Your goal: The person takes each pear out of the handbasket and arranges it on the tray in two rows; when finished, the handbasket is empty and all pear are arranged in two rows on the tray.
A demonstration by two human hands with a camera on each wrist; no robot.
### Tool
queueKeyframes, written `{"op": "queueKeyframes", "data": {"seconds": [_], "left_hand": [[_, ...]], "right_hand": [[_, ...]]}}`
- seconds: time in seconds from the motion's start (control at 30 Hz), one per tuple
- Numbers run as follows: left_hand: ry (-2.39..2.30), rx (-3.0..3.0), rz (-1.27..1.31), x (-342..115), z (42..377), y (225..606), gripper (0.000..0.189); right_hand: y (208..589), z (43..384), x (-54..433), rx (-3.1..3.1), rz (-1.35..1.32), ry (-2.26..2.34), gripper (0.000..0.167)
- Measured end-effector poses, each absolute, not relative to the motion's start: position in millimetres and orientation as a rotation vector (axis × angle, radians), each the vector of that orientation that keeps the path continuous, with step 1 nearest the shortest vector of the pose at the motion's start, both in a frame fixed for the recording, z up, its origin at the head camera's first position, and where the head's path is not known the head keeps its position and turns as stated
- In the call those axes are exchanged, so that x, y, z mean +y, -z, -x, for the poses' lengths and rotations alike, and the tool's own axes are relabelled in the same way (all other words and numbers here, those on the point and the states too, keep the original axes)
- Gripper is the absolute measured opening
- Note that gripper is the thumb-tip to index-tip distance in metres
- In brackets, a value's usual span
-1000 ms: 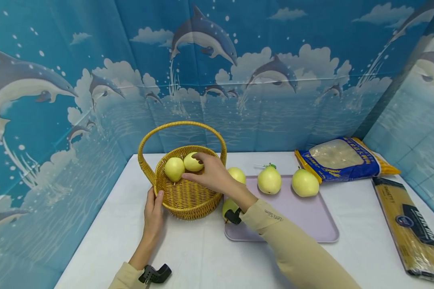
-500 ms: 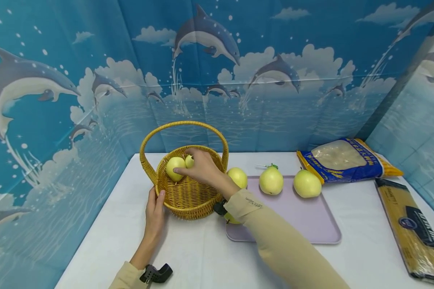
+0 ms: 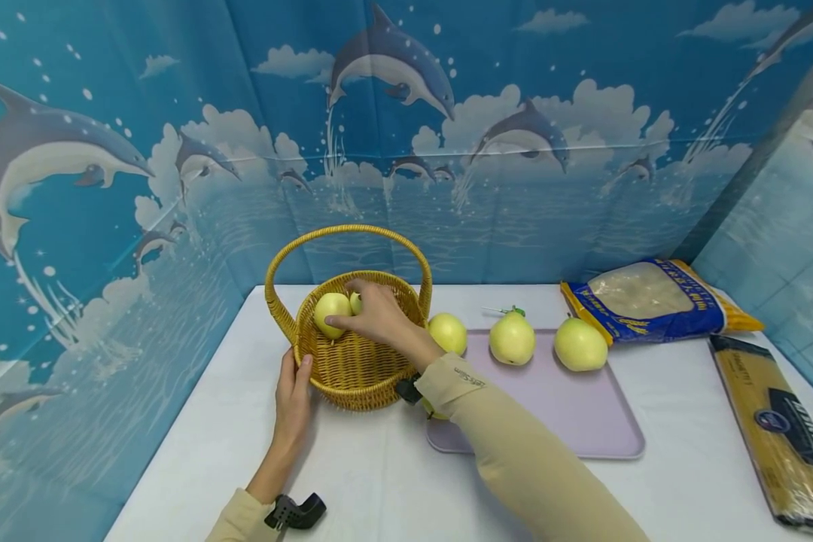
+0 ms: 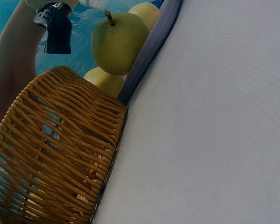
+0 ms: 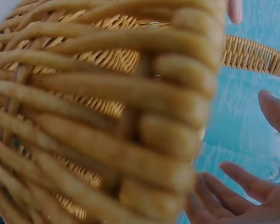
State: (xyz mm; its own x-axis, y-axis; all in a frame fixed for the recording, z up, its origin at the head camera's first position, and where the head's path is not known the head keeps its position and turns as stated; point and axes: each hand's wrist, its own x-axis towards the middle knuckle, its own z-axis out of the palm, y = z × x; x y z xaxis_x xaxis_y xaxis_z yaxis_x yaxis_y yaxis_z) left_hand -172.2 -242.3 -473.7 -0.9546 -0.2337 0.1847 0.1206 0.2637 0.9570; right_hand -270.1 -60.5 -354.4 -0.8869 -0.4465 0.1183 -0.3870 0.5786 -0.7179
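A woven wicker basket (image 3: 359,369) with a tall arched handle stands on the white table. Inside it are two pale yellow-green pears, the left pear (image 3: 332,315) in plain sight and the rear pear (image 3: 356,302) mostly behind my right hand. That right hand (image 3: 376,312) reaches over the basket, thumb in front of the left pear in the head view. In the right wrist view its fingers (image 5: 245,184) are spread, with nothing between them. My left hand (image 3: 293,403) rests against the basket's left outer side, fairly straight fingers pointing up at the rim.
Right of the basket lies a lilac tray (image 3: 569,421) bearing several pears, one (image 3: 447,333) close to the basket. Farther right are a blue and yellow bag (image 3: 660,301) and a spaghetti packet (image 3: 775,429). A dolphin-print curtain (image 3: 406,203) hangs behind the table.
My right hand has moved slightly left and lower over the basket, covering more of the rear pear, then stayed put. The left hand keeps its place; the head view has shifted slightly.
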Motion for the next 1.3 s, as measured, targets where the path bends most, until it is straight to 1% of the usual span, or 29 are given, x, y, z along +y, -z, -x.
{"op": "queueKeyframes", "data": {"seconds": [0.77,0.97,1.13,1.3], "left_hand": [[1.746,-2.229,-0.092,-240.0,174.7,473.9,0.057],[1.745,-2.219,-0.11,-241.0,174.9,473.5,0.056],[1.756,-2.217,-0.107,-241.9,174.4,473.9,0.059],[1.756,-2.221,-0.097,-243.1,173.7,475.2,0.06]], "right_hand": [[362.6,280.6,-75.5,2.683,0.688,1.176,0.077],[364.2,282.6,-79.6,2.658,0.738,1.109,0.08],[366.6,282.5,-83.5,2.647,0.783,1.045,0.084],[371.4,281.8,-86.2,2.65,0.808,1.04,0.082]]}}
